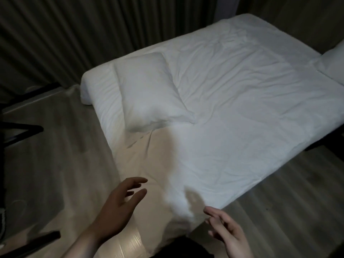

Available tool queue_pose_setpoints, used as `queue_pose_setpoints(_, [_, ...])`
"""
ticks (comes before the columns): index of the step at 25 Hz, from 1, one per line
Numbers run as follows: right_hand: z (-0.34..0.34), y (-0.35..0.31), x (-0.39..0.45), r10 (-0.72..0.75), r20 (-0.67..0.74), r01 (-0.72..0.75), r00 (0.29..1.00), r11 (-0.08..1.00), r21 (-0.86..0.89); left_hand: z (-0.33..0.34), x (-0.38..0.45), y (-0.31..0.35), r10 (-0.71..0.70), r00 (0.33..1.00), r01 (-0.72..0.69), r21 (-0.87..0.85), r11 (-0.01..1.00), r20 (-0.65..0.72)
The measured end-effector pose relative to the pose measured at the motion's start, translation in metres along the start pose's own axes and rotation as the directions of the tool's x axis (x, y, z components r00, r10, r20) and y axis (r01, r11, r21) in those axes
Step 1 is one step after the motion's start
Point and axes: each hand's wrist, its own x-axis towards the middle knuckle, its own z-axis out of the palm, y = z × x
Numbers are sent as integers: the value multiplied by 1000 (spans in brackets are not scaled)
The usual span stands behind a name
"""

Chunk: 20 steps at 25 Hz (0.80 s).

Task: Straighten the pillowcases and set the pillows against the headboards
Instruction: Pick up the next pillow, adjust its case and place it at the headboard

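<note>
White bedding covers the bed (232,101) beyond our fingertips. We count two pillows: one pillow (149,90) lies flat well beyond our left hand (119,203), a second pillow (333,66) is cut off at the frame edge, far past our right hand (226,228). Both hands hover with fingers spread, holding nothing. Dark curtains (55,38) hang behind; black furniture (16,131) beside our left fingers is hard to make out.

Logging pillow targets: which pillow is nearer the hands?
The pillow on the bed's left side, fully in view. The other pillow is cut off at the frame's right edge, farther away.
</note>
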Motion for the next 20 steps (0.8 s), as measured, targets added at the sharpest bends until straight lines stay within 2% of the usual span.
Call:
queue_pose_setpoints(4, [53,-24,46,-52,96,64,994,990,-124,-40,10,-44,-89,994,90,1,996,-57])
queue_pose_setpoints(7, [95,-54,59,-125,129,136,984,988,-76,-88,20,-61,-96,993,97,3,995,-64])
queue_pose_setpoints(11, [160,-63,68,-121,45,122,992,992,-28,-155,76,-83,-66,997,66,13,998,35])
queue_pose_setpoints(14, [220,-47,74,-66,-105,65,992,998,-18,-205,133,-107,-6,988,3,17,1000,157])
queue_pose_setpoints(17, [295,-41,77,-14,-258,32,966,997,64,-265,180,-124,65,968,-79,50,996,243])
queue_pose_setpoints(20, [379,-58,78,11,-255,13,967,996,92,-341,205,-132,91,966,-110,68,992,240])
